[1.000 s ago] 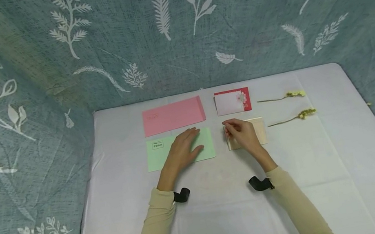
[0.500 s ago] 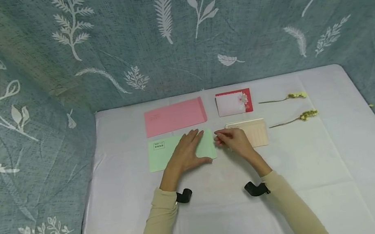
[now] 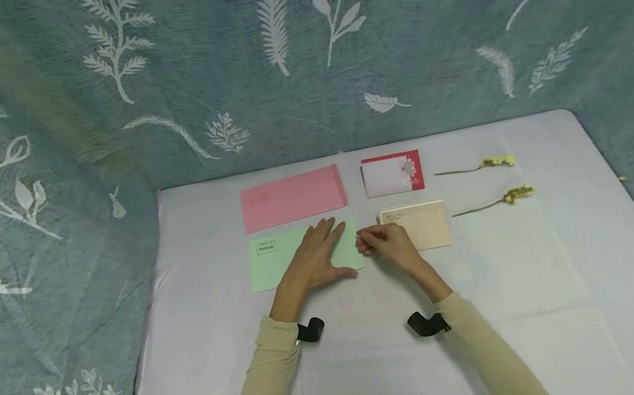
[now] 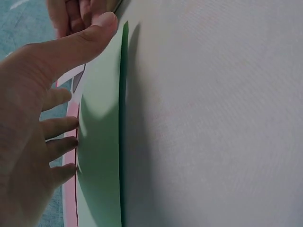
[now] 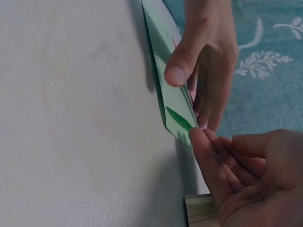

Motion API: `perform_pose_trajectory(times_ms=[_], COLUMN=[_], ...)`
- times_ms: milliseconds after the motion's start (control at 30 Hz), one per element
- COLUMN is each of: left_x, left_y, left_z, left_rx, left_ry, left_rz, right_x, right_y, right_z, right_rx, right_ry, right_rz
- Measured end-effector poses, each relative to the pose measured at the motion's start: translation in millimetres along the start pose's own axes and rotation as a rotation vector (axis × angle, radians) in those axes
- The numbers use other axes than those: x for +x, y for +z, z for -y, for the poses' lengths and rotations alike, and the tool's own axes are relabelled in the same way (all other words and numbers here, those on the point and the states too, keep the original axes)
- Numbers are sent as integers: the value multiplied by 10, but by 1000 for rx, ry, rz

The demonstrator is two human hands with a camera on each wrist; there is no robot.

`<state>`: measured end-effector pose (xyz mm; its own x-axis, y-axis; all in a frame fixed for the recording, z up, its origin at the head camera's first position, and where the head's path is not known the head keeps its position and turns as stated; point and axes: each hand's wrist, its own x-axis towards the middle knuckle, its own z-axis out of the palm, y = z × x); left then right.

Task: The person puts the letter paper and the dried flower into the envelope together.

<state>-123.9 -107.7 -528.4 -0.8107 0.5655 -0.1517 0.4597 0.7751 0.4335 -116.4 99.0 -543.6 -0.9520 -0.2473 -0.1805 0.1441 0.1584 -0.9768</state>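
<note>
Patterned teal fabric (image 3: 243, 56) backs the white table (image 3: 373, 384), where a green envelope (image 3: 267, 272) lies: probably light, flexible, easily creased; best held by its open end. Left hand (image 3: 310, 259) spread over it; right hand (image 3: 391, 244) pinching that end.

The left grip (image 4: 31, 104) (a bare hand, thumb stretched well apart from the fingers) lies along a green envelope (image 4: 102, 146), four fingertips at its far edge. Its near edge shades the white cloth-covered counter (image 4: 218, 123). Beyond runs a pink strip (image 4: 71, 198). The right grip (image 4: 78, 13) shows curled fingers behind the thumb; contact there is too dim to judge.
</note>
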Motion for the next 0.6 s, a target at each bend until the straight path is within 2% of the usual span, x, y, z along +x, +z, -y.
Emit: perform_pose_trajectory(times_ms=[233,467,600], left_x=[-7,6,16], left_y=[13,2,-13], left_z=[21,18,15], left_rx=[9,30,47], left_ry=[3,-10,1], left_rz=[24,80,78], right_x=[4,-12,-20], right_y=[110,149,148], right_z=[-4,-11,-21], right_rx=[-15,17,48], right_ry=[10,47,69], right_rz=[-26,-38,-44])
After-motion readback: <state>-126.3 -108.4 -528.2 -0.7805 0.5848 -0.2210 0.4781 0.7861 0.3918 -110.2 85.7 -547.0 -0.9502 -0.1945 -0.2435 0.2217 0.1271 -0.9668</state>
